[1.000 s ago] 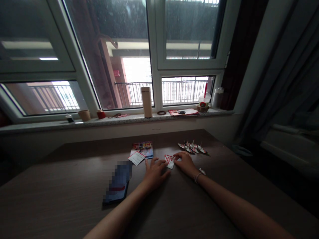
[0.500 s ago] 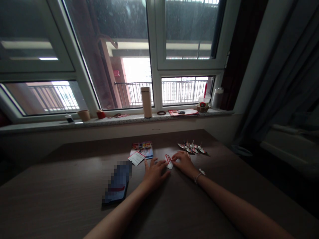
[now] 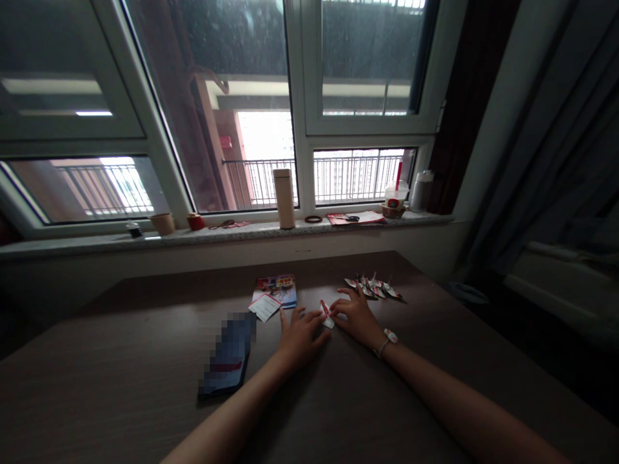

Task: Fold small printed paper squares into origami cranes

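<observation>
A small piece of folded paper [image 3: 325, 312], white with red marks, is on the dark table between my two hands. My left hand [image 3: 300, 335] holds its left side with the fingertips, the other fingers spread over the tabletop. From the right, my right hand [image 3: 356, 317] pinches the paper's other edge between thumb and finger, its remaining fingers raised. Just beyond the right hand lies a cluster of folded paper pieces [image 3: 374, 287]. Left of the left hand are a stack of printed paper sheets [image 3: 285, 291] and a white square paper [image 3: 265, 307] overlapping it.
A phone [image 3: 227, 357], partly pixelated, lies on the table [image 3: 120, 341] left of my left forearm. On the windowsill [image 3: 232, 237] stand a beige bottle [image 3: 284, 200], a paper cup [image 3: 163, 223], a drink cup with a red straw [image 3: 395, 193], and scissors [image 3: 352, 218] on papers.
My right hand has tilted, its fingers lifting and spreading a little while the thumb side stays at the paper. The folded paper looks narrower. My left hand has hardly moved.
</observation>
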{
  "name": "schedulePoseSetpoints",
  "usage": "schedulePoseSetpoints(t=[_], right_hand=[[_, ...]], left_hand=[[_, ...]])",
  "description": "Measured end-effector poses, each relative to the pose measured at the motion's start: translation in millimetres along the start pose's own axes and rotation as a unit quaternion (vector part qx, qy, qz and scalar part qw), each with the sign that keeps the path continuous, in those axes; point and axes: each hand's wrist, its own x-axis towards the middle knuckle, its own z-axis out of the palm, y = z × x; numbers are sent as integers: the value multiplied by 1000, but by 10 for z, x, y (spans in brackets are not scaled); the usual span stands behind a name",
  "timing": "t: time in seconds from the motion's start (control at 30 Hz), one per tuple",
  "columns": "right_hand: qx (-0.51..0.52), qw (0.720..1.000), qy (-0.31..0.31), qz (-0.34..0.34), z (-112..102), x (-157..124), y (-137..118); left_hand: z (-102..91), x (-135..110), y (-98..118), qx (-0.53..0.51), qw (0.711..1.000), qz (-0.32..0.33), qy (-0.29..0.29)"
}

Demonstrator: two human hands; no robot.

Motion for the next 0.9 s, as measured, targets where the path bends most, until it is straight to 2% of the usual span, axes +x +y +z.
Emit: schedulePoseSetpoints(t=[0.9], right_hand=[[2, 999, -25, -35, 2, 21, 10]], left_hand=[[-13, 2, -4, 8, 1000, -7, -7]])
